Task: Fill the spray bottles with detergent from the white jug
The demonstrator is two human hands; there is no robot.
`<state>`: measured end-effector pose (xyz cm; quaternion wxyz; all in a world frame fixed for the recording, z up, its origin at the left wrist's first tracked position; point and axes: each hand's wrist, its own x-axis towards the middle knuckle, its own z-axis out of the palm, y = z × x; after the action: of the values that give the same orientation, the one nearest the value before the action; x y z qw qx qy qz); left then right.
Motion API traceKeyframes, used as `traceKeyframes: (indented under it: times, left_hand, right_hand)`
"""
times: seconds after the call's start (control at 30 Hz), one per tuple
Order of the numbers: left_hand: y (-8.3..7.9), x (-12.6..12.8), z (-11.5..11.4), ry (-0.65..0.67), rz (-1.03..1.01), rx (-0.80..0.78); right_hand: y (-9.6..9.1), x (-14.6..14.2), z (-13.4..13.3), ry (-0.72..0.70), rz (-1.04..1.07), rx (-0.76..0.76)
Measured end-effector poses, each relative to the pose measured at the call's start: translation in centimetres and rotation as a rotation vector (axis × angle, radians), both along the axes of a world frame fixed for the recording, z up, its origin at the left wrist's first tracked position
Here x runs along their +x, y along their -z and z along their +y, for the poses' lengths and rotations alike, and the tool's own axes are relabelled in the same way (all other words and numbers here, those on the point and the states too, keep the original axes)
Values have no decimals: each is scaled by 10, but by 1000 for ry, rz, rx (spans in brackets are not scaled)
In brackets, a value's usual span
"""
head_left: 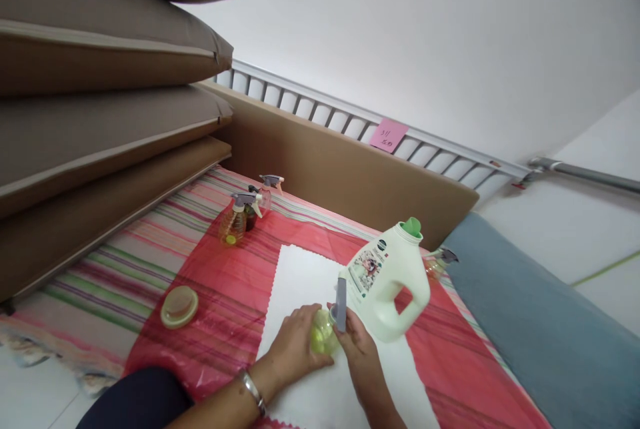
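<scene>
My left hand (294,345), with a silver bangle at its wrist, is closed around a small yellow-green see-through spray bottle (324,337). The fingers of my right hand (361,353) grip the grey spray head (341,303) at the top of that bottle. Whether the head is screwed on or only resting there, I cannot tell. Beneath both hands lies a white mat with a scalloped edge (291,277). Just beyond them stands a large pale green jug (406,282) with a handle, a printed label and an uncapped green mouth. To the left rests a round pale green cap (179,307).
Several spray bottles, one of them amber (233,223), stand at the back left. Another spray bottle (436,265) is partly hidden behind the jug. A red sheet (210,295) covers striped cloth. Stacked brown cushions (115,109) overhang the left; a brown board (325,162) closes off the back.
</scene>
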<state>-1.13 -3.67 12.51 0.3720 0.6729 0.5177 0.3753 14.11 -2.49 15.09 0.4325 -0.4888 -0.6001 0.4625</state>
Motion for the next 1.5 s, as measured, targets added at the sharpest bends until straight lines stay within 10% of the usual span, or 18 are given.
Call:
traceKeyframes:
  times: [0.33,0.67,1.13,1.33,1.5]
  left_hand:
    - [6,-3,-2,-3,-90,30]
    - [-54,17,-1,-143,-239,197]
    - [-33,22,11,-236,-262,125]
    - [-27,21,9,-292,-426,91]
    - [-61,30,-3,-337,-547,121]
  right_hand:
    - [8,-5,-8,48,3,29]
    - [17,-10,0,53,10,173]
    - [64,-20,-15,138,-205,168]
    - [48,-19,-14,102,-174,238]
    - [26,-7,-11,-4,-67,326]
